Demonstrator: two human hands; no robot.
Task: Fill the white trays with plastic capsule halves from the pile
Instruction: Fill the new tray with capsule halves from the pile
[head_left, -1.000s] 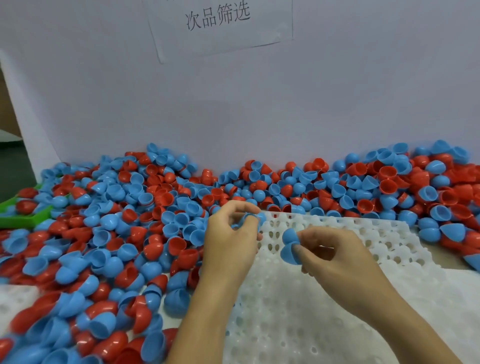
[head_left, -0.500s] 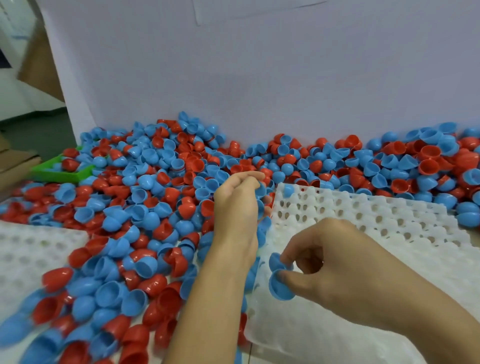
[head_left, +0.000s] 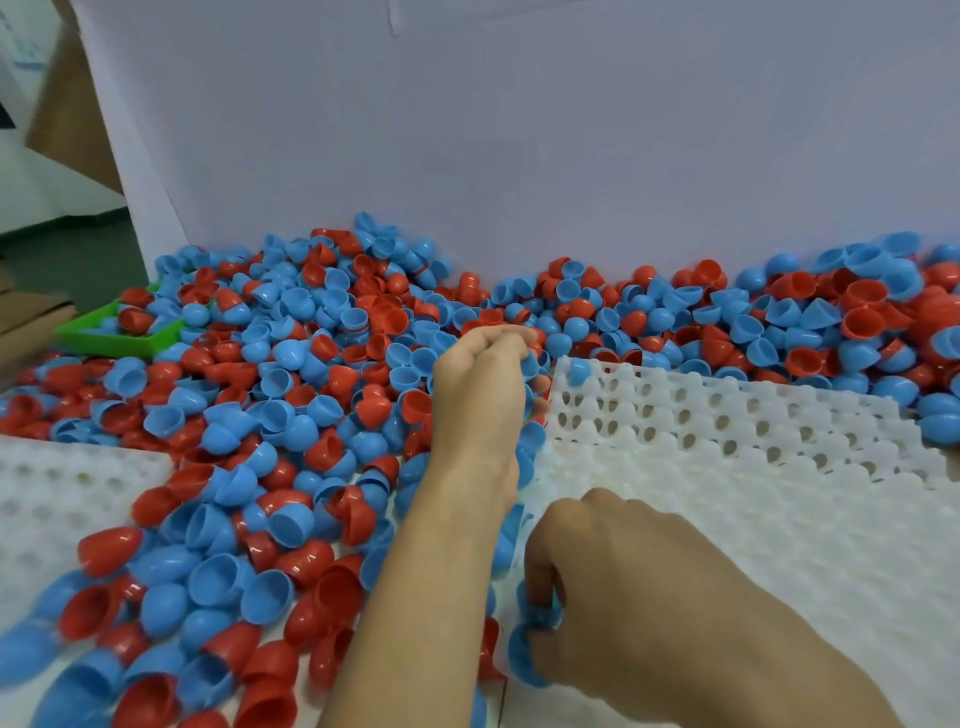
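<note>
The right hand (head_left: 649, 592) is pinching a couple of blue capsule halves (head_left: 527, 657) at the near-left corner of the white tray (head_left: 753, 467), probably lining them up for its sockets. The left hand (head_left: 485, 384) is curling its fingers around more blue halves at the tray's far-left corner, beside the pile (head_left: 291, 395) spreading left and behind the tray.

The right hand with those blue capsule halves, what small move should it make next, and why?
Probably lower the right hand slightly and press one blue capsule half into an open pocket at the near left corner of the white tray. The fingers pinch blue halves right over that edge, and nearly every pocket looks unfilled; only one blue half sits at the far corner.
</note>
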